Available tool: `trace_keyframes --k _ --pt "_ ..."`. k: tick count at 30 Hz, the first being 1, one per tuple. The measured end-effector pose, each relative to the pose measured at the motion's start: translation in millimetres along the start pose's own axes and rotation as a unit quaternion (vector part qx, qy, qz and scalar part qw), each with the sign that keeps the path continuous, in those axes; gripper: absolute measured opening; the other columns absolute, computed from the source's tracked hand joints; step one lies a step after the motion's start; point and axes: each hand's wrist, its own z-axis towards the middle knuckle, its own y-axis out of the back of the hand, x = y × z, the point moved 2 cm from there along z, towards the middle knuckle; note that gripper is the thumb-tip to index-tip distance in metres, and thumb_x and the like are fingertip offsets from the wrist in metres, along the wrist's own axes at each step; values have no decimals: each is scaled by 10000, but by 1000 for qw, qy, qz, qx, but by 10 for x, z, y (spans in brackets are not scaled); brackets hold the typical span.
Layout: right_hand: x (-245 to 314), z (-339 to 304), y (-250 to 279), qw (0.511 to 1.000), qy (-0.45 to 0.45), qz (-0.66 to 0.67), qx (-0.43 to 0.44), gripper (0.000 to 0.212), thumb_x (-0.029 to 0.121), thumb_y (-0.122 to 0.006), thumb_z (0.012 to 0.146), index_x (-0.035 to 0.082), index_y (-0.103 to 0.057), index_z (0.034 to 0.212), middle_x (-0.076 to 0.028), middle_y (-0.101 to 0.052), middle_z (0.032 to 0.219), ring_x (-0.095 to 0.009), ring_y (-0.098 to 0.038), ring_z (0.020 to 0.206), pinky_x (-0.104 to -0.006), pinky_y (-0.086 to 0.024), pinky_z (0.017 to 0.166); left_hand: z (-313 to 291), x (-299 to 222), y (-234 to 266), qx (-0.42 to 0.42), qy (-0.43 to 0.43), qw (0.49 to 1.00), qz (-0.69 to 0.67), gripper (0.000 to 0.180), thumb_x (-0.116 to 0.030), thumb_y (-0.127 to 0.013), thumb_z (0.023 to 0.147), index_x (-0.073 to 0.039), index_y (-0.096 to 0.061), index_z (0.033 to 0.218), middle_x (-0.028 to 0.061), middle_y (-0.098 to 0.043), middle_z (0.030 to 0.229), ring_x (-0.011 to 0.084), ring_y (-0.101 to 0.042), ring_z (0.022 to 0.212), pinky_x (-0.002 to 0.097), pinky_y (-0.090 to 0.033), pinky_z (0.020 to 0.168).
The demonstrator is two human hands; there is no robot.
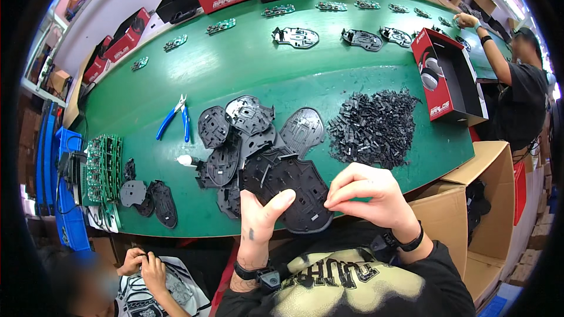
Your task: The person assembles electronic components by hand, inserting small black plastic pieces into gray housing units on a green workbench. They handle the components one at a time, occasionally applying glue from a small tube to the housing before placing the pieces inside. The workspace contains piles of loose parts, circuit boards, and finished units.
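Observation:
My left hand (259,220) grips a black plastic bottom shell (288,191), shaped like that of a computer mouse, by its near left edge, thumb on top. The shell is tilted, its ribbed inside facing up. At its right edge my right hand (373,194) is closed in a pinch; whatever lies between the fingertips is too small or hidden to make out. Beyond the held shell, several similar shells (244,114) lie in an overlapping pile. A heap of small black plastic parts (373,129) is spread to the right of the pile.
Blue-handled cutters (175,120) and a white-tipped bottle (187,160) lie left of the pile. Stacked green circuit boards (104,167) stand at the left. A red-and-black box (449,79) and cardboard carton (470,211) are at right. Boards and shells line the back; two people sit nearby.

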Motion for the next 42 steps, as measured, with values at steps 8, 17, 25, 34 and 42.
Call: trace_keyframes --k 8,17,25,34,42 --pt "-18 -23 -28 999 -19 -12 -35 222 -50 -761 686 71 -736 870 -38 -595 869 -142 -612 769 -257 -524 668 5 -19 -36 20 -2 1000 -8 387 -68 -714 758 53 -611 1112 90 -667 1016 142 -630 890 311 -523 821" --pt "60 -21 -71 995 12 -99 -26 214 -64 -742 692 49 -665 855 -58 -574 880 -169 -604 772 -269 -524 652 11 42 -41 29 5 999 -12 404 -64 -712 764 28 -596 1139 79 -660 1030 150 -630 911 306 -517 836" --pt "-133 -81 -18 986 -132 64 -76 275 23 -740 793 49 -596 1026 -51 -575 1009 -151 -574 973 -309 -509 808 34 134 -84 60 41 993 -98 480 -107 -704 760 20 -546 1195 100 -647 1066 179 -635 947 317 -515 861" --pt "-353 33 -88 937 -133 317 -61 752 122 -752 782 20 -376 1425 -108 -427 1419 -191 -362 1345 -339 -268 1132 103 243 -255 133 -94 963 216 702 -232 -777 782 -20 -429 1354 125 -414 1382 218 -535 1163 350 -418 1013" --pt "-370 -47 172 958 -28 262 -116 785 108 -790 736 51 -404 1418 -83 -452 1371 -164 -435 1262 -342 -333 1091 192 -37 -802 180 -138 942 246 1042 -193 -754 780 -101 -26 1520 150 -669 1078 253 -681 969 351 -551 838"
